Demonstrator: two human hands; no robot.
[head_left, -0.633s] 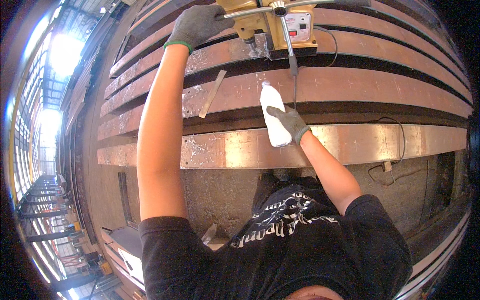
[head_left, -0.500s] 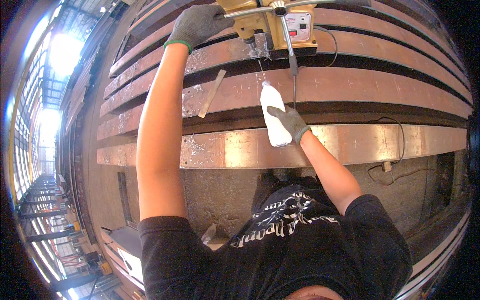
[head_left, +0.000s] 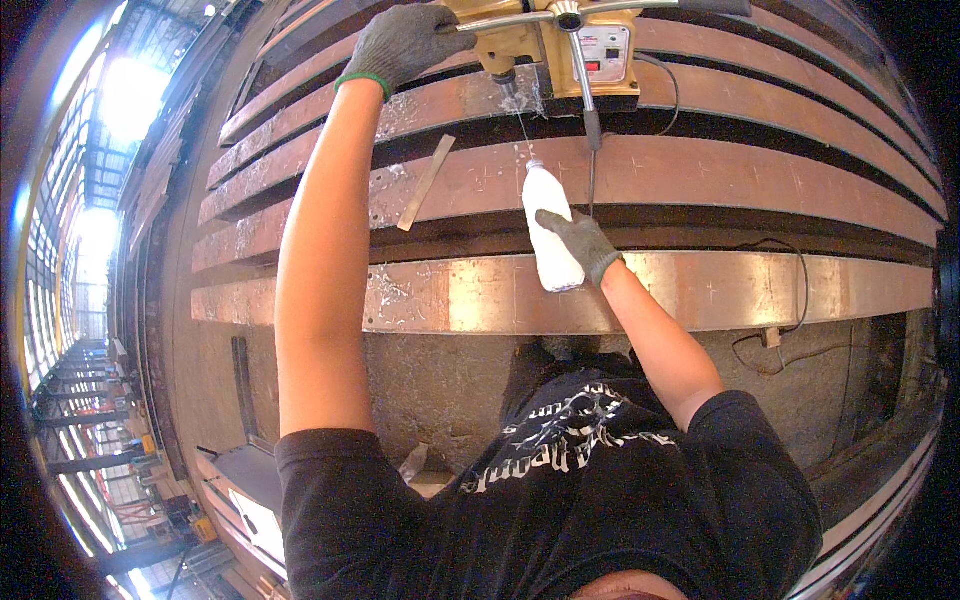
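We've got the left hand point(head_left: 405, 42) wrapped round the drill's handle point(head_left: 500, 20), right hand point(head_left: 580, 240) gripping a white squeeze bottle point(head_left: 548, 228) over the steel beam point(head_left: 780, 185), nozzle aimed at the bit

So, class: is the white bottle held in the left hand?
No. The right hand grips the white bottle; the left hand is on the drill's handle.
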